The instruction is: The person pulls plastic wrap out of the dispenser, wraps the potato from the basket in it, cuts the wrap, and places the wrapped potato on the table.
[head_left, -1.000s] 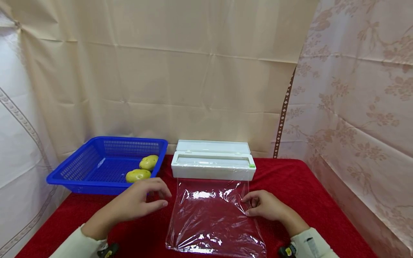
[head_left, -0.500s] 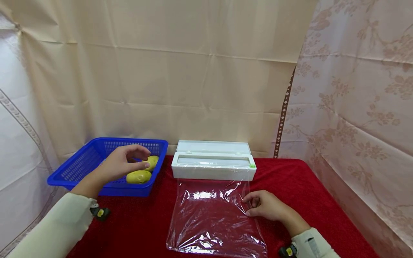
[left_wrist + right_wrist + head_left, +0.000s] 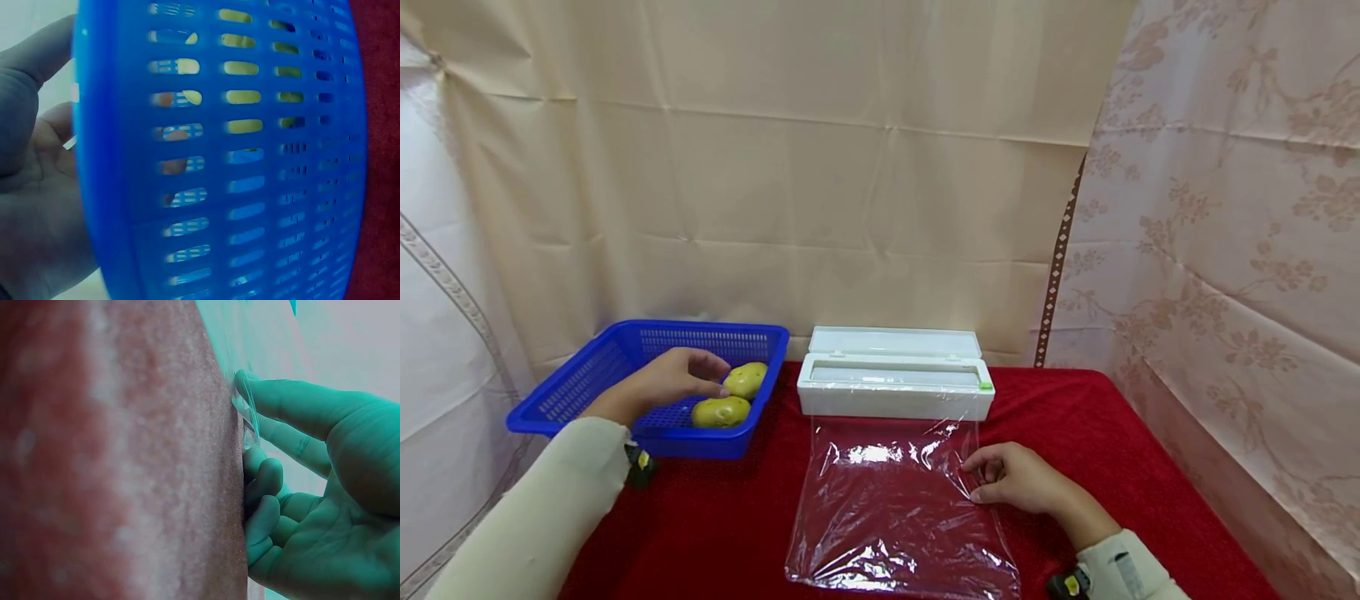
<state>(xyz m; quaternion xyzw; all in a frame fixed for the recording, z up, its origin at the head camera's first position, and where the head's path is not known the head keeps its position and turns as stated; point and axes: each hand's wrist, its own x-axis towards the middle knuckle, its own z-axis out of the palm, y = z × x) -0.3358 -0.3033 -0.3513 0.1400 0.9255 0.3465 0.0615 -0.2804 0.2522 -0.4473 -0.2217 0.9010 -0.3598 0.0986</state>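
My left hand (image 3: 666, 382) reaches into the blue plastic basket (image 3: 587, 429), its thumb and fingers parted at the left side of the farther yellow potato (image 3: 746, 380). A second potato (image 3: 720, 412) lies just in front of it. In the left wrist view the basket's slotted wall (image 3: 140, 206) covers the fingertips, and yellow shows through the slots. A sheet of clear cling film (image 3: 895, 508) lies flat on the red cloth. At its right edge my right hand (image 3: 1018, 479) rests with thumb and index tips apart, touching the film. The right wrist view shows the film edge (image 3: 247, 412) against the thumb tip.
Behind the film stands a white cling film dispenser (image 3: 895, 400) with its lid (image 3: 895, 342) raised and a green tab (image 3: 986, 386) at the right end. The film runs out over its front. A beige curtain (image 3: 880, 208) hangs behind the red cloth (image 3: 1075, 417).
My left hand has moved from beside the film, up and left over the basket, then lowered to the farther potato. My right hand and the film have stayed in place.
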